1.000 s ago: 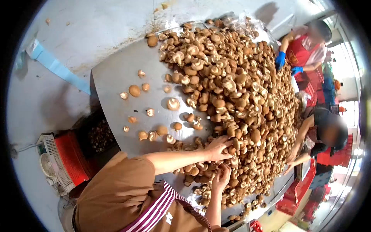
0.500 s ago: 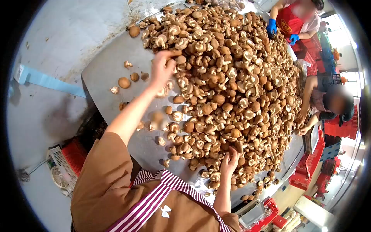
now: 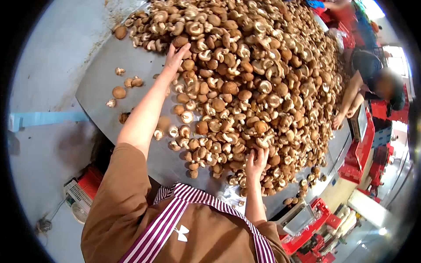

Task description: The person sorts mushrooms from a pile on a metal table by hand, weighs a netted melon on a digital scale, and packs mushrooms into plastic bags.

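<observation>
Brown mushrooms [image 3: 230, 87] lie heaped on the grey metal tabletop [image 3: 103, 83]. At the heap's ten o'clock edge, the left hand [image 3: 176, 58] spreads its fingers against a rounded cap [image 3: 180, 41]; at six o'clock, the right hand [image 3: 257, 164], fingers parted, touches mushrooms.

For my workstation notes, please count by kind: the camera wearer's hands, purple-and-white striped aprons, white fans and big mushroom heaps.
Wearer's hands, left hand and right hand: 2
Striped apron: 1
White fan: 1
Mushroom heap: 1
Total: 5
</observation>
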A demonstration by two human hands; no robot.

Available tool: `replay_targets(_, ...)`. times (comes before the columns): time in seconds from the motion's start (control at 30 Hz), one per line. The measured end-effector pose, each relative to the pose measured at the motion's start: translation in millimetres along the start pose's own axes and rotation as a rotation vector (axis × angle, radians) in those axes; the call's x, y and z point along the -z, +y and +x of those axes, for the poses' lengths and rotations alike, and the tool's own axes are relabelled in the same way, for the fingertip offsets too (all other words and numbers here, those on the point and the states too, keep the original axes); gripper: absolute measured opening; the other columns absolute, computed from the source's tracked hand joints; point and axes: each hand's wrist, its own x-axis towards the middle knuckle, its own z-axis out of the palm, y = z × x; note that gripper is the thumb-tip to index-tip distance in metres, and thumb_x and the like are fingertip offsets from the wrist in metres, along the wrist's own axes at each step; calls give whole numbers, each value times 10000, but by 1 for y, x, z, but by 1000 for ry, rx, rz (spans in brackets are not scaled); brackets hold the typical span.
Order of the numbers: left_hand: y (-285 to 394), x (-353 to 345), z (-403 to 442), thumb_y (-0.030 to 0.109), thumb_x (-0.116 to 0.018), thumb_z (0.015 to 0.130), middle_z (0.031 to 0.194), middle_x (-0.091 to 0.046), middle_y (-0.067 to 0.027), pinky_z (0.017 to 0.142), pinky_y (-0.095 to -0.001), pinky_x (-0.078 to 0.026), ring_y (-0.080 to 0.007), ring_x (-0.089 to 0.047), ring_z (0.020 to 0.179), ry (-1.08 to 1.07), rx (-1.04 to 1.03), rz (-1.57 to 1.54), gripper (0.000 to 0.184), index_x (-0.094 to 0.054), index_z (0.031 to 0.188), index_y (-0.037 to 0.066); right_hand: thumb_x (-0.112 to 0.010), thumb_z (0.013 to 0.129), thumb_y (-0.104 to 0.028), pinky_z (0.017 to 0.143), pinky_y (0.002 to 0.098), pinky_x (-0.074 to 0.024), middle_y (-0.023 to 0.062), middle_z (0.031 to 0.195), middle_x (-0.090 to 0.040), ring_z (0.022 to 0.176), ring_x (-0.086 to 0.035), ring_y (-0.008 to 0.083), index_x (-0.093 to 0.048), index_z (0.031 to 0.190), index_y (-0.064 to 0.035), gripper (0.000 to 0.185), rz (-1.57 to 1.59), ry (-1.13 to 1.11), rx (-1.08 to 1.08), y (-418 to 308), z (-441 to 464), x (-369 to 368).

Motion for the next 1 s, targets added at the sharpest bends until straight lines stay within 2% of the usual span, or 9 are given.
replay_targets(0.07,15,-11,-17,681,-708,756,1532,-350,-192,1156,-488,-310,-353,-345,1418,-252,-11,-24,1109,-245,1539,47,-592,863,-1,964,442,-426,203,1134,-547,1082,-533,400,-624,1077,8,216,53,-36,-19,-7,2,3)
replay_targets(0.17,10,-61,-46,777,-692,671,1525,-318,-282,1173,-493,-286,-415,-330,1413,-140,160,233,1217,-299,1498,-24,-590,859,2,958,434,-430,199,1125,-548,1072,-538,391,-620,1071,8,213,58,-31,-25,-9,4,4)
replay_targets(0.23,22,-85,-63,686,-705,754,1416,-502,-180,1170,-474,-300,-326,-441,1338,-613,82,142,1013,-377,1472,52,-608,848,11,986,466,-415,224,1182,-538,1134,-515,423,-601,1091,12,242,138,-93,-45,-11,6,10)
replay_targets(0.33,6,-139,-79,421,-821,757,1328,-591,-89,1110,-400,-397,-270,-541,1233,-495,-59,2,757,-505,1377,125,-596,865,10,1019,441,-412,202,1225,-542,1179,-516,398,-601,1113,1,248,179,-111,-81,-20,3,19)
replay_targets(0.47,54,-144,-136,528,-827,709,1456,-465,-133,1161,-479,-329,-301,-455,1331,-638,45,280,830,-510,1368,136,-601,869,-3,1064,444,-390,205,1280,-532,1254,-488,400,-600,1147,-13,277,138,-59,-25,-17,-9,15)
replay_targets(0.5,6,-165,-124,561,-808,713,1507,-392,-151,1163,-495,-318,-316,-412,1364,-724,74,-52,847,-511,1384,136,-603,869,-4,1065,449,-389,208,1282,-529,1253,-486,406,-600,1148,-12,279,175,-66,-36,-15,-11,14)
replay_targets(0.67,21,-173,-185,623,-784,687,1565,-260,-174,1184,-529,-244,-351,-209,1452,-467,-389,667,991,-423,1467,130,-579,897,-19,1040,410,-411,185,1291,-525,1217,-517,352,-582,1190,-1,293,271,-99,-183,-25,-18,24)
replay_targets(0.87,31,-205,-245,184,-871,629,1561,-282,-134,1213,-490,-215,-317,-210,1463,-640,-872,673,944,-414,1454,171,-591,915,-53,1060,402,-399,198,1318,-520,1224,-518,359,-491,1323,17,426,257,-96,-222,-18,-33,33)
replay_targets(1.0,21,-210,-290,-56,-620,750,1639,-147,-119,1242,-482,-46,-309,-73,1520,-784,-846,708,866,-335,1532,181,-565,941,-40,1061,400,-404,247,1399,-476,1276,-502,329,-388,1440,26,533,316,-136,-373,6,-45,37)
